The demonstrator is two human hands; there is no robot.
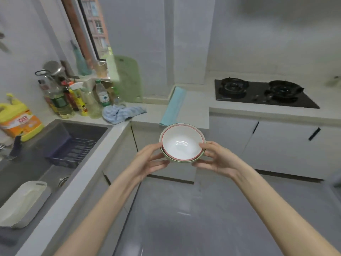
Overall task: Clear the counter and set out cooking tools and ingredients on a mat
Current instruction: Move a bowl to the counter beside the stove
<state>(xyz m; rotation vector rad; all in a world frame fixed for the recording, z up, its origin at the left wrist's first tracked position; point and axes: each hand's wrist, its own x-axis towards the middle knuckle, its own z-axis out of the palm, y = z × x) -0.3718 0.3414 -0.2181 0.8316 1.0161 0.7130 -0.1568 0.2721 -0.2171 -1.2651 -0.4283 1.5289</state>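
Observation:
Two stacked white bowls point(181, 143), the inner one red-rimmed and the outer one green-rimmed, are held in the air in front of the counter corner. My left hand point(149, 159) grips their left side and my right hand point(217, 159) grips their right side, fingers under the base, thumbs at the rim. A light blue folded mat point(174, 106) lies on the counter just beyond the bowls. A crumpled blue cloth point(121, 112) lies to its left.
Several bottles point(73, 100) crowd the counter's back left by a green cutting board point(127, 80). A yellow detergent jug point(18, 121) stands by the sink point(36, 159), which holds a dark rack and a white container point(22, 202). A black gas hob point(262, 93) sits at right.

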